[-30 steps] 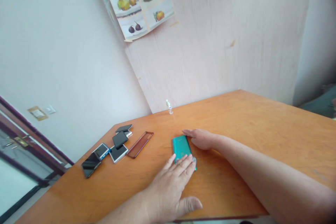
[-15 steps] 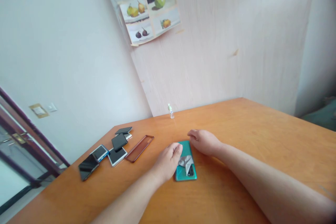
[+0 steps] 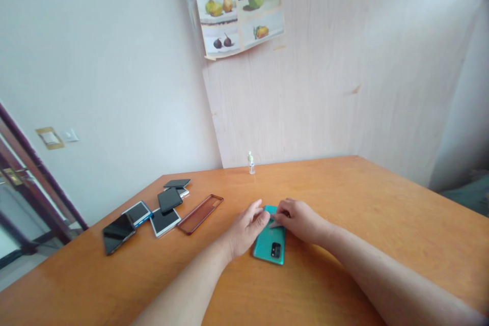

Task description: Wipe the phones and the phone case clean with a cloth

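Observation:
A teal smartphone [image 3: 267, 245] lies back up on the wooden table, its black camera block towards me. At its left edge is my left hand [image 3: 246, 230], thumb over the phone's back and fingers loosely bent along the side; the exact contact is partly hidden. My right hand [image 3: 301, 220] is over the far right part of the phone, its fingers pinched on a small grey wiping cloth [image 3: 273, 223]. Only a bit of the cloth shows against the phone's back.
Left on the table [image 3: 344, 265] lie a reddish-brown phone case [image 3: 199, 215], a white-framed phone [image 3: 165, 222], a black phone [image 3: 119, 233], a blue-edged phone [image 3: 138, 212] and other dark devices [image 3: 170, 199]. A small clear spray bottle [image 3: 251, 164] stands at the back near the wall.
My right hand has moved onto the phone and taken hold of the cloth, which earlier lay loose by the cameras. The cloth is now farther up, uncovering the camera block. My left fingers have spread slightly.

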Available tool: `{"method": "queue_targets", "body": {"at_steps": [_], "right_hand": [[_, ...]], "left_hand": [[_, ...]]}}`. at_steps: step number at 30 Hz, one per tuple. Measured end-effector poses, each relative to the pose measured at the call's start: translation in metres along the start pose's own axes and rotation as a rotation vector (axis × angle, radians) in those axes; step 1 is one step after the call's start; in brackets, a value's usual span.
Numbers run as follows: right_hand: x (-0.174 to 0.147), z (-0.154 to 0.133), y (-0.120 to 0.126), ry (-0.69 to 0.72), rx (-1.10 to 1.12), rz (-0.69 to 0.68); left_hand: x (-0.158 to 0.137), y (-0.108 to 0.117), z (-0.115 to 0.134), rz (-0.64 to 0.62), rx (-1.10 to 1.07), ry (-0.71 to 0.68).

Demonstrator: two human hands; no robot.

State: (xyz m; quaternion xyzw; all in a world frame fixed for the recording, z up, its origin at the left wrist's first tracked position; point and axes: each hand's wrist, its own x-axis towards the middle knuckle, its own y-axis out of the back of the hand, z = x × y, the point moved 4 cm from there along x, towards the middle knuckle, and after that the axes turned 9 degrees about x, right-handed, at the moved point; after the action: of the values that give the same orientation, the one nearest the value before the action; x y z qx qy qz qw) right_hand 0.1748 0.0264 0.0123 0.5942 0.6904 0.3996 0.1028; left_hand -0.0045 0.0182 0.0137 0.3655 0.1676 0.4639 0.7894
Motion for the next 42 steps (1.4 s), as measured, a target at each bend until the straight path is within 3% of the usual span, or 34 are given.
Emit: {"method": "queue_targets", "body": {"at_steps": [3, 6, 9, 14, 19, 22, 27, 30, 35, 42], "right_hand": [[0.002, 0.014, 0.012, -0.21, 0.134, 0.101], [0.0, 0.019, 0.012, -0.348, 0.26, 0.036], [0.0, 0.021, 0.009, -0.313, 0.183, 0.018], [0.002, 0.028, 0.011, -0.165, -0.147, 0.134], [-0.001, 0.022, 0.008, -0.062, -0.186, 0.137], [-0.009, -0.002, 0.0, 0.003, -0.149, 0.058], [-0.028, -0.057, -0.017, 0.224, -0.031, -0.274], [-0.03, -0.046, -0.014, 0.215, -0.119, -0.331], [-0.021, 0.002, 0.001, -0.034, -0.362, -0.215], [-0.043, -0.058, -0.024, 0.134, -0.182, -0.515]], "left_hand": [[-0.007, -0.001, 0.001, -0.052, 0.223, -0.019], [-0.008, -0.004, 0.004, -0.102, 0.409, -0.052], [-0.006, -0.006, 0.005, -0.18, 0.473, -0.102], [-0.002, -0.002, -0.002, -0.243, 0.5, -0.124], [0.0, 0.0, -0.008, -0.263, 0.505, -0.139], [0.0, -0.001, -0.008, -0.26, 0.487, -0.142], [0.001, -0.001, -0.008, -0.196, 0.383, -0.142], [0.002, -0.001, -0.011, -0.17, 0.336, -0.151], [0.005, -0.001, -0.016, -0.153, 0.316, -0.152], [0.008, -0.002, -0.022, -0.118, 0.359, -0.11]]}}
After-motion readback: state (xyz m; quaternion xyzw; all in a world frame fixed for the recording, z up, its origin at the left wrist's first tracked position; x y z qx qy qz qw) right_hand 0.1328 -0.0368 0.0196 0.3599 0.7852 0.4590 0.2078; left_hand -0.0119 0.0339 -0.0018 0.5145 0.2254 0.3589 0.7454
